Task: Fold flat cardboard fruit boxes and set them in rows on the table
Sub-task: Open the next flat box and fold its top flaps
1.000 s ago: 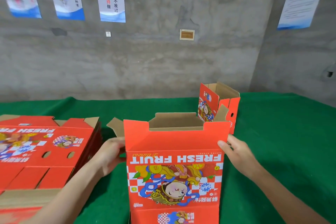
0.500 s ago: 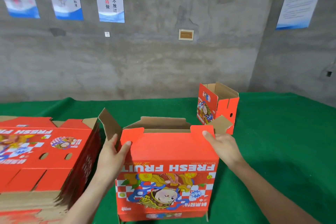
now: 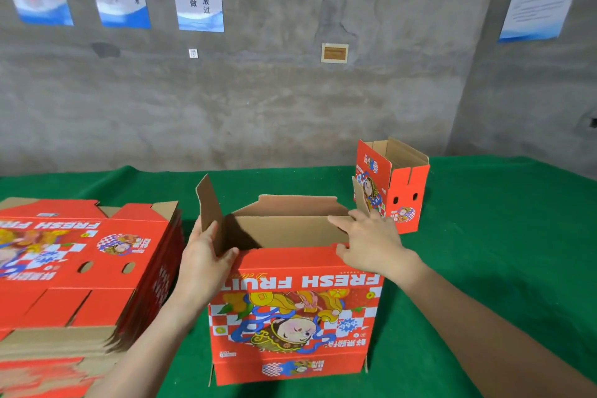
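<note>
1 folded red cardboard fruit box [image 3: 392, 184] stands far right on the green-covered table [image 3: 500, 252]. A 2nd red cardboard box [image 3: 294, 310] stands near centre, top open. My left hand [image 3: 206, 255] grips its left brown flap [image 3: 210, 207]. My right hand [image 3: 371, 245], fingers straight, presses its right rim. The stack of flat red boxes [image 3: 80, 268] at left is cut off by the frame, so its count is unreadable. The 2nd box's bottom is hidden.

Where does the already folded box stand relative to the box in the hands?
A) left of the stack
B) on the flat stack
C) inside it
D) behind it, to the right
D: the folded box stands upright on the table, behind and right of the held box.
</note>
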